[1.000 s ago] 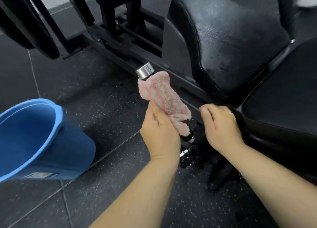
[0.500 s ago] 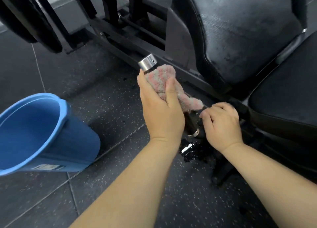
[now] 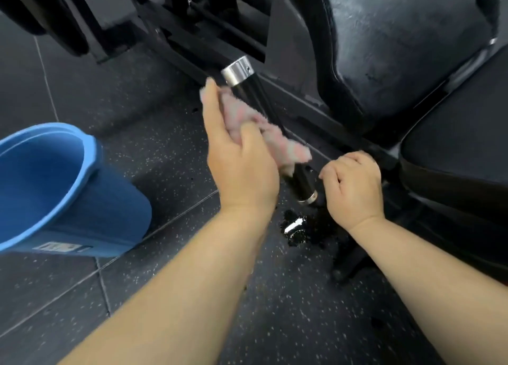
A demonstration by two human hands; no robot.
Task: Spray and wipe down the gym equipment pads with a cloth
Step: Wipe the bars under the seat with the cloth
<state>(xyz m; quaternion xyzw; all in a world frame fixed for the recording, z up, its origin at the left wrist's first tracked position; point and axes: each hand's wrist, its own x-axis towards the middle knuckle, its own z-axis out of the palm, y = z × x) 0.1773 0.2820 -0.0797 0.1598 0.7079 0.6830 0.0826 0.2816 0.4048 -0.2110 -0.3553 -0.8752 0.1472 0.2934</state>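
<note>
The dark speckled rubber floor (image 3: 170, 150) ran under everything. On the machine to the right I counted two pads. One was a big black padded seat (image 3: 398, 48), its vinyl grained and scuffed with a dull grey sheen. The other was a second black pad (image 3: 461, 144), matte and darker, just below and right of the first.

At the left stood one blue plastic bucket (image 3: 55, 188), with a label low on its side. Only its blue inner wall showed; its bottom lay outside my view.

Between bucket and pads one glossy black bar (image 3: 302, 180) slanted up from near the floor. It had two chrome collars (image 3: 237, 70), one at each end.

The left hand (image 3: 242, 166) held the single pink-and-white striped fluffy cloth (image 3: 275, 142) against the middle of that bar, not on either pad. The thumb pinched the cloth down and the fingers (image 3: 211, 103) stretched up along it. The right hand (image 3: 354, 186) sat just beside the bar's lower end, fingers curled under; I could not tell whether they held anything.

One small wet puddle (image 3: 295, 227) glistened on the floor below the bar.
</note>
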